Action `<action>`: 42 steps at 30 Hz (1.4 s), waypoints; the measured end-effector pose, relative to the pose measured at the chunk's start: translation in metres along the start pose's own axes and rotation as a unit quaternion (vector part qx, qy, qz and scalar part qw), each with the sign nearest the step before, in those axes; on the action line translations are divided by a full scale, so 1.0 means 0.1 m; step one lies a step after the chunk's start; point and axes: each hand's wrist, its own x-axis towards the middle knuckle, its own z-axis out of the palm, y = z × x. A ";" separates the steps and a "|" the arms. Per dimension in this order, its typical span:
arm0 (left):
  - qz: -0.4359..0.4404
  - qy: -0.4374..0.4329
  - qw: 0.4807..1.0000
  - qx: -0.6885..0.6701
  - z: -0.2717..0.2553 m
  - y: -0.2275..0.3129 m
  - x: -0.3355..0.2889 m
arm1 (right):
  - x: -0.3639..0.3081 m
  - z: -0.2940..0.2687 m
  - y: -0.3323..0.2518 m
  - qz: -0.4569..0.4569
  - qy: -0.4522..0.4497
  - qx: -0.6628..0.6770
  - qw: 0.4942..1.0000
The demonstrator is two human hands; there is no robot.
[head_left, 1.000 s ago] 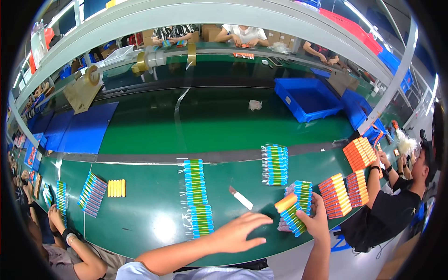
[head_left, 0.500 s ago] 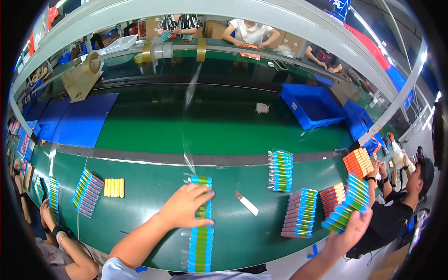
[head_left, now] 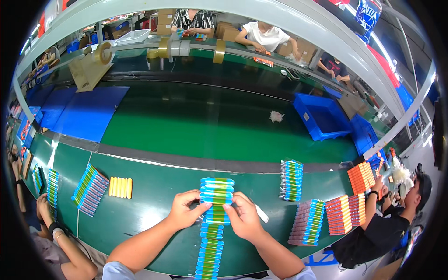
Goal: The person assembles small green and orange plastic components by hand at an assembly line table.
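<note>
In front of me both hands grip one flat bundle of blue sticks (head_left: 217,189) with a green band across its middle. My left hand (head_left: 187,210) pinches its left edge, and my right hand (head_left: 243,217) closes on its right edge, thumbs on the near face. Below the bundle, a row of similar blue-and-green sticks (head_left: 208,256) lies on the table and runs toward me; the held bundle overlaps its far end. A knife with a white handle (head_left: 262,213) lies just beyond my right hand, partly hidden by it.
Blue-and-green bundles (head_left: 291,181) and stacked packs (head_left: 307,223) lie right, beside orange stacks (head_left: 339,215). Yellow sticks (head_left: 121,187) and another stack (head_left: 90,190) lie left. Across the green belt (head_left: 196,126) stands a blue bin (head_left: 322,119). Co-workers sit at both sides and opposite.
My right hand has brought its blue bundle from the right to the middle. My left hand has left the row on the table and now grips that bundle too. The view has shifted slightly.
</note>
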 end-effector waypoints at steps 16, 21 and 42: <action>0.098 0.356 0.686 0.627 -0.52 0.41 0.31 | 0.04 -0.20 0.30 -0.024 0.217 0.202 0.955; 0.056 -0.259 0.850 0.456 -0.09 0.75 0.16 | 0.13 -0.25 0.06 -0.061 0.183 0.248 0.949; 0.075 -0.220 0.839 0.492 0.12 0.31 0.05 | 1.08 0.23 0.58 -0.029 0.170 0.145 0.974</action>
